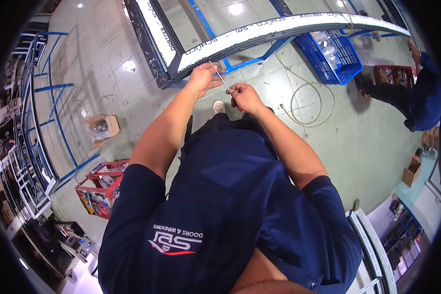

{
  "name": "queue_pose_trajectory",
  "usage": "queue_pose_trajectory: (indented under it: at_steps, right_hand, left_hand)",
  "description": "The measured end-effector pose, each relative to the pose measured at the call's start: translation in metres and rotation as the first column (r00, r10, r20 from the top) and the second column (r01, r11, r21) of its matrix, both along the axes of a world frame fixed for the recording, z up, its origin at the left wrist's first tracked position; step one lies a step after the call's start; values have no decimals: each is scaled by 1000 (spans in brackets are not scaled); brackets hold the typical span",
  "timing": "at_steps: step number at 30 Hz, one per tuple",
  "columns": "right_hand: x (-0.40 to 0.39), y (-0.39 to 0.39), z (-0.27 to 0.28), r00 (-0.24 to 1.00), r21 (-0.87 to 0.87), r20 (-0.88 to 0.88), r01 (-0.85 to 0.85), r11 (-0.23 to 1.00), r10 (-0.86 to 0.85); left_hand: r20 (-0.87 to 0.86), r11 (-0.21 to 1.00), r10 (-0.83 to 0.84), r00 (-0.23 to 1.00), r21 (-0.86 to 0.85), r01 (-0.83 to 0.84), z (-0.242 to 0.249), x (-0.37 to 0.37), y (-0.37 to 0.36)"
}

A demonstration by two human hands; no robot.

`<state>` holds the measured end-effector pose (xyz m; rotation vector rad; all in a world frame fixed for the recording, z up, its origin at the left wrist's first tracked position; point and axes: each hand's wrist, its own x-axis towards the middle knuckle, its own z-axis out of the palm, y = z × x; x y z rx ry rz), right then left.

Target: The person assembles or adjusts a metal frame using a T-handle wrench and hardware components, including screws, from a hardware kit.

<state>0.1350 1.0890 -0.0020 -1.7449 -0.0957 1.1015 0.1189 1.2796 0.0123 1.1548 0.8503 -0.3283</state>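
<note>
A long, thin metal shaft, which looks like a screwdriver point(222, 80), slants between my hands just in front of the frame's near edge. My right hand point(247, 99) is closed round its lower end, so most of the handle is hidden. At the upper end, my left hand point(204, 79) has thumb and fingertips around the shaft, the other fingers partly stretched. Close beside the left hand is the corner of a large dark frame point(201, 59) covered with white printed protective film. Whether the shaft's tip touches the frame cannot be made out.
Blue stands point(245, 64) hold the frame. A blue crate point(323, 61) and a coiled hose point(306, 125) lie to the right, near a co-worker point(424, 90). On the left are an open cardboard box point(111, 125), a red tool carrier point(94, 201) and a blue rack point(59, 132).
</note>
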Motion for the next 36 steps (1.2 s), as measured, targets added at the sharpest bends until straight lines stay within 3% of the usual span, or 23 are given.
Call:
queue_pose_trajectory:
  at_steps: [4,10,12,13,15,16,19,21,22,24,31,34,35,36]
  right_hand:
    - [-9,12,-6,997,-35,-28,65,997,-66]
    - [-12,16,1,995,-75,-20,94,993,-95]
    - [-8,17,7,977,-13,-191,90,996,-91]
    - [-6,16,6,978,-16,-187,90,996,-91]
    - [-2,13,3,901,173,-422,186,967,-98]
    - [0,12,4,901,171,-421,190,967,-102]
    - [9,10,7,916,159,-401,93,983,-21]
    - [12,13,8,986,22,-146,-76,997,78]
    - [12,15,3,987,22,-144,-73,997,76]
    - [8,21,-1,993,-68,45,-105,992,108]
    - [3,28,8,983,-184,160,-58,981,88]
    - [2,15,5,994,-153,35,-93,984,100]
    - [-1,2,0,949,136,-313,89,987,-43]
    - [-3,-10,-3,767,338,-639,353,873,-63]
  left_hand:
    - [1,995,-96,995,-15,96,-7,8,12]
    - [28,997,-67,997,-46,68,-13,6,12]
    - [27,995,-84,996,-45,85,-12,4,14]
    - [27,994,-98,995,-36,99,-12,5,16]
    - [29,996,-74,997,-47,75,-15,5,16]
    - [28,997,-50,998,-54,51,-17,5,15]
    - [34,996,51,998,-76,-49,-18,2,11]
    - [13,997,68,998,-46,-67,-14,-1,6]
    - [-8,996,90,996,-12,-90,-11,-1,5]
    - [-2,998,55,998,-1,-55,-12,0,8]
    - [57,999,23,998,-25,-21,-19,1,10]
    - [62,997,47,997,-55,-44,-21,0,10]
    - [60,998,26,998,-50,-23,-22,0,8]
    - [56,996,63,996,-67,-59,-22,0,5]
